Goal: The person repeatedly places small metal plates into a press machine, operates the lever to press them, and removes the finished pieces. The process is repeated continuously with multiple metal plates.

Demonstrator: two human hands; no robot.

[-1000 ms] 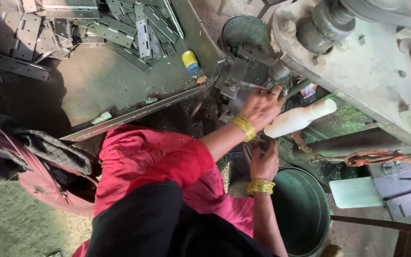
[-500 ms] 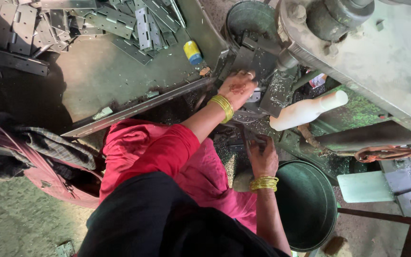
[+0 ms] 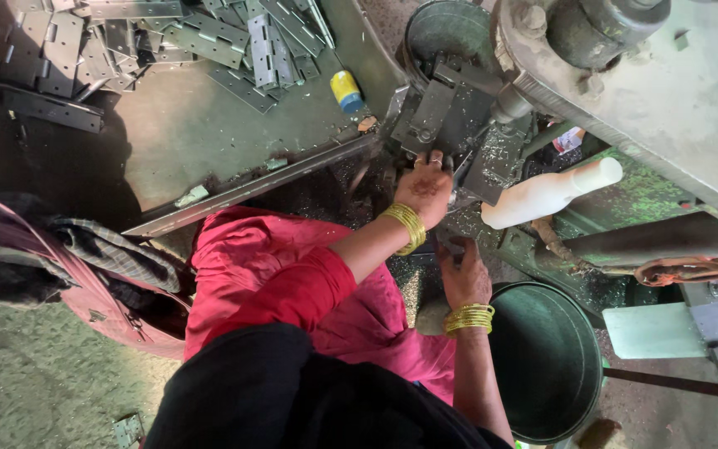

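My left hand (image 3: pixel 424 189), with gold bangles on the wrist, reaches up to the dark metal fixture (image 3: pixel 435 116) of a grey machine (image 3: pixel 666 91). Its fingertips are curled on a small metal piece at the fixture's lower edge. My right hand (image 3: pixel 462 276), also wearing bangles, lies lower on the machine bed among metal shavings. Its fingers are bent around something dark that I cannot make out. A white bottle-shaped handle (image 3: pixel 552 193) sticks out to the right of my left hand, and neither hand touches it.
A metal tray table (image 3: pixel 209 133) at the upper left holds a pile of flat hinge plates (image 3: pixel 168 41) and a yellow-and-blue cylinder (image 3: pixel 346 90). A green bucket (image 3: pixel 546 362) stands at the lower right, and another metal tub (image 3: pixel 446 29) behind the fixture. A cloth bundle (image 3: pixel 60 258) lies at the left.
My left hand has come off the white handle and moved left to the fixture. My right hand has stayed low on the machine bed.
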